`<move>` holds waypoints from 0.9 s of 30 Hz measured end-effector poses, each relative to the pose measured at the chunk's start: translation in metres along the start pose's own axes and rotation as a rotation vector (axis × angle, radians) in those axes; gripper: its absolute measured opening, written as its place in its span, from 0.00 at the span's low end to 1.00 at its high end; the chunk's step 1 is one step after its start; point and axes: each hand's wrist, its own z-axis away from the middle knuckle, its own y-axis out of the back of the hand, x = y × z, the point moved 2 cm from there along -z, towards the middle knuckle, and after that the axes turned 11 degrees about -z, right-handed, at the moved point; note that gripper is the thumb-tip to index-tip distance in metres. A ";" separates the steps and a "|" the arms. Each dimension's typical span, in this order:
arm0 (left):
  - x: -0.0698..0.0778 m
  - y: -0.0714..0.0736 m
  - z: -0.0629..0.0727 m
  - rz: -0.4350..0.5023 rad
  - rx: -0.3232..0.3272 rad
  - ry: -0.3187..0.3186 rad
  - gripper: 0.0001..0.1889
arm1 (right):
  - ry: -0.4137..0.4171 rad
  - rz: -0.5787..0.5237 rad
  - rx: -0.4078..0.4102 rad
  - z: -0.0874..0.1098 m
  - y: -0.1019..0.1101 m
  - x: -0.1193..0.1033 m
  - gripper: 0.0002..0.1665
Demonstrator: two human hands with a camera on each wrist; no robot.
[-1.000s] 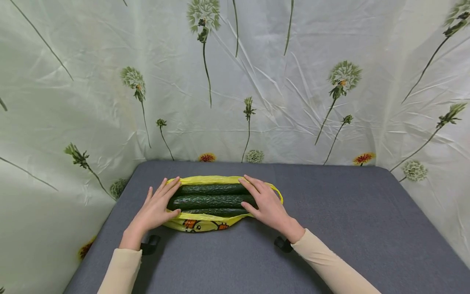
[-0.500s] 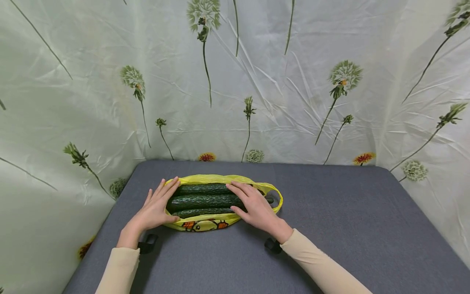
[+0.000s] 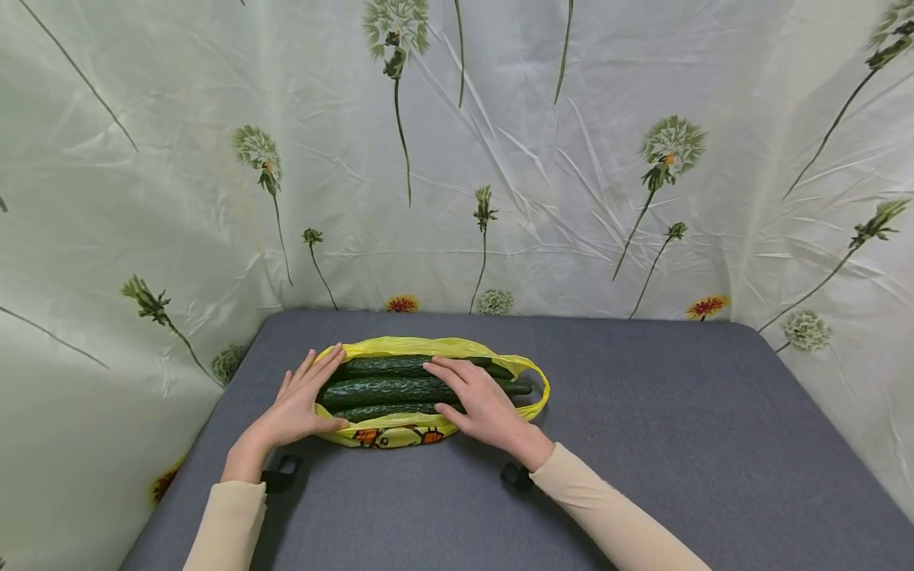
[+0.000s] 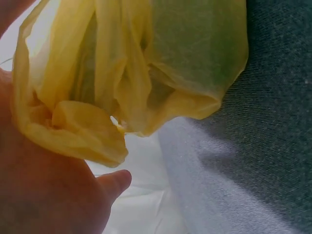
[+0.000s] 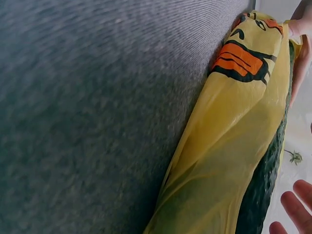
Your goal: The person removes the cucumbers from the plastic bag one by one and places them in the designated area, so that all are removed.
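A yellow plastic bag [image 3: 396,436] with a cartoon print lies along the table, its mouth facing up. Three dark green cucumbers [image 3: 393,389] lie side by side in it. My left hand [image 3: 296,400] spans the bag's left end, fingers straight on the far rim and thumb at the near rim. In the left wrist view, crumpled bag film [image 4: 87,129] lies against that hand. My right hand [image 3: 481,404] is spread over the cucumbers right of their middle, hiding part of them. Whether its fingertips [image 5: 292,202] touch them I cannot tell. One cucumber tip [image 3: 524,388] shows by the bag's handle loop.
The grey cloth-covered table [image 3: 664,444] extends to the right and in front of the bag. A pale curtain [image 3: 571,198] printed with dandelions hangs behind and at both sides. A black wrist strap [image 3: 516,477] shows below the right wrist.
My right hand has moved left across the cucumbers, baring their right ends and the handle loop. My left hand and the bag's left end have shifted slightly left.
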 end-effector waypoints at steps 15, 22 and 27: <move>-0.006 0.001 0.003 0.085 0.037 -0.042 0.44 | 0.025 -0.052 -0.009 -0.014 -0.017 -0.001 0.34; -0.013 -0.002 0.004 0.107 0.026 -0.010 0.50 | 0.027 -0.053 -0.027 -0.018 -0.023 0.003 0.33; -0.018 -0.004 0.005 0.127 0.031 -0.010 0.50 | 0.032 -0.041 -0.033 -0.021 -0.026 0.003 0.33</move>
